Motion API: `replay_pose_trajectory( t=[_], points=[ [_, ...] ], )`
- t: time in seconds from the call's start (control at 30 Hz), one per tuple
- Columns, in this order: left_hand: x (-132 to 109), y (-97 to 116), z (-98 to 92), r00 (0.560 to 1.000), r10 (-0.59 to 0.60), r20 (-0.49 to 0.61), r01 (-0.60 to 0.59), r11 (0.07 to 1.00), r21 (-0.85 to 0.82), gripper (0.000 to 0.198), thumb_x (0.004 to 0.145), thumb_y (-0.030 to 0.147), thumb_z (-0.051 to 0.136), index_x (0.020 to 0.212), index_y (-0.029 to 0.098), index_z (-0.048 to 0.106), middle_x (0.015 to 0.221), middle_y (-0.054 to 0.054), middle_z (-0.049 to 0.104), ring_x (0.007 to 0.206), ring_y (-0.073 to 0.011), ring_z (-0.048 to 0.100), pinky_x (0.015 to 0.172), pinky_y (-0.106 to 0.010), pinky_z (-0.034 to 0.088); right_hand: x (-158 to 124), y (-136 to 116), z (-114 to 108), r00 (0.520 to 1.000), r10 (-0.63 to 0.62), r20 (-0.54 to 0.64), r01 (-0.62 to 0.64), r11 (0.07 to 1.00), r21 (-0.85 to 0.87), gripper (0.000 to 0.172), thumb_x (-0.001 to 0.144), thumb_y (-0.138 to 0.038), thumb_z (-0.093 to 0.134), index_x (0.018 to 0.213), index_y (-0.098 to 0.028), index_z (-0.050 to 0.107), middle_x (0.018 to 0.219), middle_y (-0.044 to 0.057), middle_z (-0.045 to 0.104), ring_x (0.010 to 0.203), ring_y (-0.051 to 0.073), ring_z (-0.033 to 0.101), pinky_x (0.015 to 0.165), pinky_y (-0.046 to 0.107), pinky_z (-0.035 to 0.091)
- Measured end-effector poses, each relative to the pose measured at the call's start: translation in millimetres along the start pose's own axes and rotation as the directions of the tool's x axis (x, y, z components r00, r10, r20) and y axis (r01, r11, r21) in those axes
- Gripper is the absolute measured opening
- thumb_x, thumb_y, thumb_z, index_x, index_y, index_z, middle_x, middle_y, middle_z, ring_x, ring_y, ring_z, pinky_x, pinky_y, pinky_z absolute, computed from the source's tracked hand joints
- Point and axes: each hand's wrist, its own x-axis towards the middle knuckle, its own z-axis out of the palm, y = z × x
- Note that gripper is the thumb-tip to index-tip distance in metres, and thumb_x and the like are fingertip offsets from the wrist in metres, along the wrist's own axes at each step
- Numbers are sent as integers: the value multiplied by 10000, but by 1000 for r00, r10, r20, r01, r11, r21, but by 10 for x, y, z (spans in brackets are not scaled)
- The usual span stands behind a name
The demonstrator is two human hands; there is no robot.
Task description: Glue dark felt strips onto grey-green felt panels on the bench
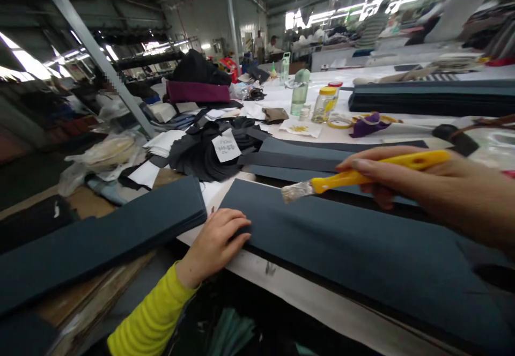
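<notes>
My right hand (426,182) grips a paintbrush with a yellow plastic handle (374,171). Its pale, matted bristles (295,191) hang just above a long dark grey fabric strip (341,243), and I cannot tell whether they touch it. My left hand (215,243) lies flat on the near end of that strip, its fingers together and holding nothing. A yellow sleeve (155,313) covers my left forearm. Another dark grey strip (273,155) lies just beyond the brush.
A dark strip stack (100,243) lies left of the table. Ahead are a black fabric pile (205,152) with a paper label (226,146), a glue jar (324,105), a bottle (300,93), purple cloth (368,126), and dark stacks (430,97). People (261,45) stand far back.
</notes>
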Motion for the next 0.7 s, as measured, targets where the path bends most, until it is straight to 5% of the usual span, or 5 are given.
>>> replay_pose_trajectory(
  t=[0.07,0.13,0.33,0.47,0.7],
  points=[
    [-135,-110,7,999,-36,-16,37,999,8,213,877,291,480,1046,216,586,1066,-74,609,1031,-194,532,929,-385,420,309,-183,356,964,246,99,-263,931,254,260,865,-352,511,937,-136,638,652,28,585,485,82,497,411,165,400],
    [-202,-150,31,999,-47,-21,47,999,6,216,876,285,482,1055,223,587,1070,-74,612,1031,-197,536,924,-394,427,538,-315,702,920,355,167,-392,846,362,192,849,-266,527,925,-115,618,653,15,573,460,66,463,409,163,388],
    [-198,-162,67,999,-34,-27,34,999,8,220,876,288,486,1063,230,587,1072,-70,615,1026,-197,546,909,-385,440,848,-388,1278,914,330,237,-400,833,383,157,867,-207,484,898,-101,596,591,-14,520,438,60,453,404,160,380],
    [-192,-186,66,999,-27,-37,28,999,31,215,873,281,488,1056,235,591,1073,-61,620,1034,-200,548,919,-387,435,743,-266,1115,897,378,230,-438,833,337,144,855,-179,489,868,-95,606,576,-13,517,422,60,450,383,157,367],
    [-187,-278,105,996,46,-74,-40,996,83,220,852,312,509,1048,262,593,1050,-49,636,997,-212,578,881,-374,464,-172,144,76,818,573,60,-571,792,216,229,872,-217,462,892,-77,642,584,9,525,456,65,461,408,161,374]
  ],
)
